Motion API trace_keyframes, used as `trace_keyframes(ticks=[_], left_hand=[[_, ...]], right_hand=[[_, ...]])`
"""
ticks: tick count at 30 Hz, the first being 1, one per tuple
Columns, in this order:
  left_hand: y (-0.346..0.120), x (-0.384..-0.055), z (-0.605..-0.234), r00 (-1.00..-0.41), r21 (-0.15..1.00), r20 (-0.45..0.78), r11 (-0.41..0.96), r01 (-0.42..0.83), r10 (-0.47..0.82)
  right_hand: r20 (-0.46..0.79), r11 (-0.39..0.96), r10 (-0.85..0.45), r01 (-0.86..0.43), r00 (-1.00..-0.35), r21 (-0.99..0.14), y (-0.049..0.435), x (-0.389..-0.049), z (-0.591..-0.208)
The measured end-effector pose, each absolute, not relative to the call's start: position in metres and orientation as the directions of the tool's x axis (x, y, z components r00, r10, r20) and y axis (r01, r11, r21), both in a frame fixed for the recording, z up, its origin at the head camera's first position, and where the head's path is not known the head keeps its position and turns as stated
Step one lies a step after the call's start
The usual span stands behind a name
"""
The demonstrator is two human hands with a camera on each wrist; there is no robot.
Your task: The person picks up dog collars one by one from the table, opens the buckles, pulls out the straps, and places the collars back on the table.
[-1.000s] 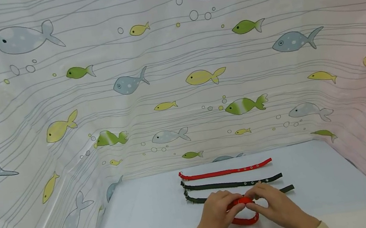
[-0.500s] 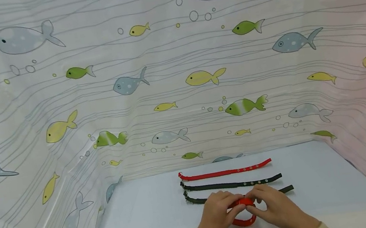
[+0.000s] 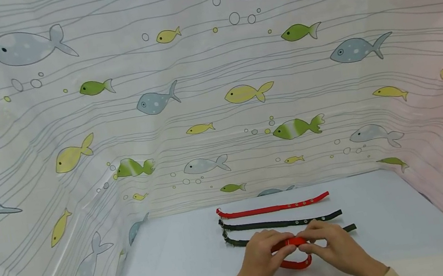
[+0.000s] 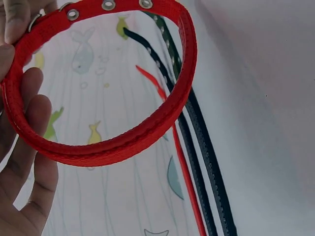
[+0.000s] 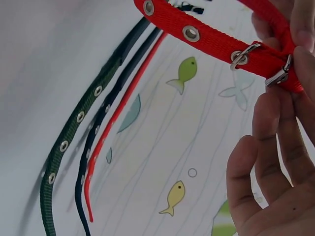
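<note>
A red collar [image 3: 297, 264], closed into a loop, is held up between both hands above the white table. In the head view my left hand [image 3: 261, 258] pinches its upper part from the left. My right hand [image 3: 335, 246] pinches it close by, from the right, with the fingertips of both hands nearly meeting. Metal eyelets and a buckle [image 5: 279, 74] show in the right wrist view, where the strap passes through the buckle beside the right fingers. The left wrist view shows the band [image 4: 113, 152] curving away from the left fingers [image 4: 37, 115].
Behind the hands, another red collar [image 3: 254, 212] and a black collar [image 3: 260, 224] lie straightened, roughly parallel. A dark green collar [image 3: 237, 242] lies nearest, partly covered by the hands. A fish-patterned curtain [image 3: 217, 110] surrounds the white table [image 3: 171, 260] at back and sides.
Both hands keep hold of the red collar. Its lower loop shifts slightly and the right fingers adjust their grip near the join. The collars on the table stay put.
</note>
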State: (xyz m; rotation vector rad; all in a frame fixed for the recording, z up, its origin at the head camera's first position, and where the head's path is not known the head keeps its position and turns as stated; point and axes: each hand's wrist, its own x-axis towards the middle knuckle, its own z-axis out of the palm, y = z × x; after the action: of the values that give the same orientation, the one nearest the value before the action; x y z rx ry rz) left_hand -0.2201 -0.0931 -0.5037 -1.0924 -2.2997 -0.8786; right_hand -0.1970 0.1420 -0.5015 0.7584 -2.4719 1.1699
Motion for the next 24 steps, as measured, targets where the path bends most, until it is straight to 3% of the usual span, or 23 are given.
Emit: trace_keyframes(ticks=[12, 17, 24], left_hand=[[-0.0953, -0.2189, -0.5064, -0.635, 0.412, 0.597, 0.491, 0.767, 0.491], [-0.0967, -0.2204, -0.5077, -0.628, 0.409, 0.618, 0.487, 0.771, 0.474], [-0.0995, -0.2215, -0.5056, -0.637, 0.424, 0.623, 0.488, 0.763, 0.454]], right_hand=[[0.494, 0.481, -0.313, -0.584, -0.811, -0.654, 0.1422, -0.1975, -0.5035], [0.506, 0.494, -0.302, -0.587, -0.808, -0.642, 0.1414, -0.1984, -0.5021], [0.469, 0.450, -0.263, -0.537, -0.844, -0.714, 0.1453, -0.2006, -0.4962]])
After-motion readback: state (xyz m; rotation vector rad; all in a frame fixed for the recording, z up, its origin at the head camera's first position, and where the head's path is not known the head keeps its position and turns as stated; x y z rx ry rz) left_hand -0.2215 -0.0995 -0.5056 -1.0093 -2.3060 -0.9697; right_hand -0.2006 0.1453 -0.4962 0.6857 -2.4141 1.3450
